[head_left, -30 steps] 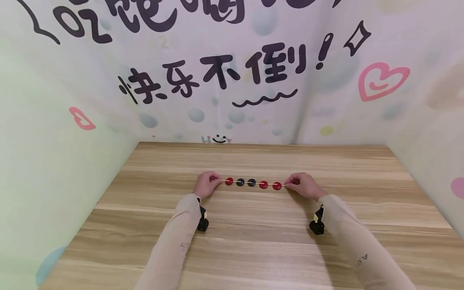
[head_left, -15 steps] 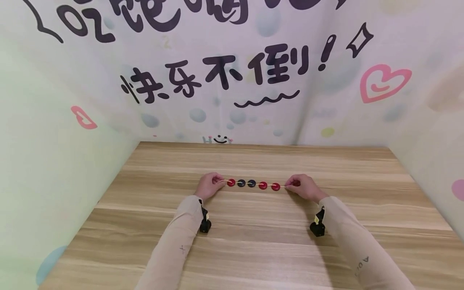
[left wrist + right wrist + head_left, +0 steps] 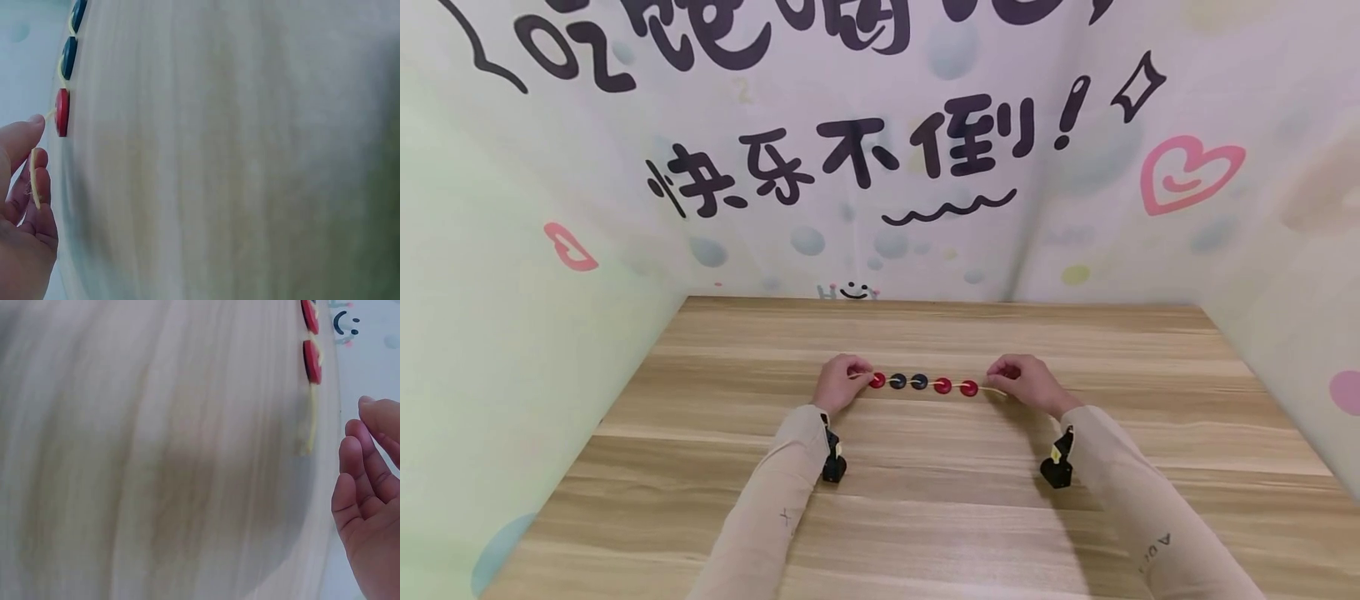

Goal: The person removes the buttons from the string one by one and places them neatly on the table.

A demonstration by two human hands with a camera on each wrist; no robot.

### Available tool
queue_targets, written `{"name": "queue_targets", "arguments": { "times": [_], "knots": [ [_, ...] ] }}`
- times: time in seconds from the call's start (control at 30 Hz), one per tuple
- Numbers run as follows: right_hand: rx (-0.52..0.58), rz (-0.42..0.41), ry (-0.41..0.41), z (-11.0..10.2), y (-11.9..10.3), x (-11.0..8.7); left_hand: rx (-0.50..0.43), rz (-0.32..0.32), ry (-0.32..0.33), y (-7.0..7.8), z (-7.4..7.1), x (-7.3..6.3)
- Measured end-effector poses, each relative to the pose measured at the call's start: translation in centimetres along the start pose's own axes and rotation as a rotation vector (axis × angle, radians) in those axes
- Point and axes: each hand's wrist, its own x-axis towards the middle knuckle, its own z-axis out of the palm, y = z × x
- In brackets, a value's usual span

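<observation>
A pale yellow string [image 3: 993, 390] runs through a row of flat, round, button-like discs lying on the wooden table. Three are red, one red disc [image 3: 877, 380] at the left end and two at the right; between them sit two dark blue discs [image 3: 898, 381]. My left hand [image 3: 842, 382] pinches the string right beside the left red disc, and a short tail [image 3: 35, 178] pokes out between the fingers in the left wrist view. My right hand [image 3: 1026, 383] hovers by the string's other end with bent fingers holding nothing; that loose end [image 3: 312, 419] lies apart from the fingertips.
The wood-grain table [image 3: 925, 517] reaches back to a printed white cloth wall [image 3: 820, 192] with black lettering. Pale side walls [image 3: 490, 333] flank it. A small black camera [image 3: 833, 468] hangs at each wrist, below the beige sleeves.
My right hand has let go of its string end, which now lies loose. My left hand has shifted slightly right, close to the red disc, and the once taut row has slackened.
</observation>
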Motion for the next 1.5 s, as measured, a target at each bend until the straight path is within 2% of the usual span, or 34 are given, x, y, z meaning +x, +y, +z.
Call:
{"name": "queue_targets", "arguments": {
  "times": [0.33, 0.6, 0.83, 0.97, 1.1, 1.3, 1.5],
  "knots": [
    [0.037, -0.053, -0.011, 1.5, -2.2, 1.4, 0.008, 0.065, -0.019, -0.6, 0.2, -0.3],
    [0.049, -0.091, -0.042, 3.4, -4.7, 3.0, 0.037, 0.064, -0.023, -0.6, 0.0, -0.2],
    [0.015, -0.199, -0.104, 5.6, -5.9, 4.1, 0.028, 0.047, -0.048, -0.4, 0.1, -0.2],
    [0.0, -0.221, -0.127, 6.7, -6.5, 4.7, 0.01, 0.067, -0.047, -0.2, 0.2, -0.1],
    [-0.005, -0.2, -0.137, 7.6, -7.0, 5.3, -0.024, 0.069, -0.056, 0.1, 0.2, 0.0],
    [-0.039, -0.161, -0.105, 8.7, -7.2, 5.7, -0.06, 0.069, -0.068, 0.7, 0.1, 0.0],
    [-0.044, -0.166, -0.087, 9.4, -7.1, 6.1, -0.066, 0.078, -0.065, 0.8, 0.2, -0.1]
  ]
}}
